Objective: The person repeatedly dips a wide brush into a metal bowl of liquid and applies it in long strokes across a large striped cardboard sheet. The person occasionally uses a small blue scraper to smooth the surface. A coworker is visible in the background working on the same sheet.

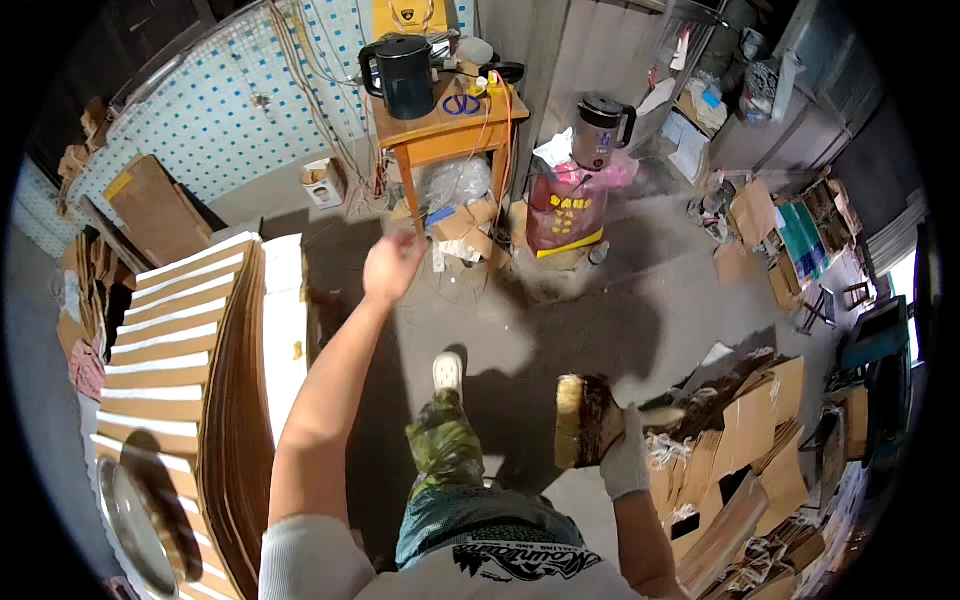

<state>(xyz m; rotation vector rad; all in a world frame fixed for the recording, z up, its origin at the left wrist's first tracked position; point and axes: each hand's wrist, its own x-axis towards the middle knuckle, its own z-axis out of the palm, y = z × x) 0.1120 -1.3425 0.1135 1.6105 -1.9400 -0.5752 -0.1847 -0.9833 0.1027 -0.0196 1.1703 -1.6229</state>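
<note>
My right hand [626, 455], in a pale knit glove, grips a wide brush [603, 420] with dark, stained bristles and a pale yellowish edge. The brush is held out level at my right side, its handle pointing right. My bare left hand [392, 268] reaches forward over the floor, below a small wooden table [440, 150]; motion blurs its fingers, and nothing shows clearly in it. Left of that arm stands a tall stack of brown cardboard [235, 400] with white stripes across its top. A round metal basin [125, 520] rests on the near end of the stack.
A dark kettle [405, 85] and blue-handled scissors [462, 104] sit on the table, where cables hang down. Another kettle [598, 135] stands on a maroon sack [566, 210]. Flattened cardboard [760, 420] is heaped at right. A small box [323, 184] is by the tiled wall.
</note>
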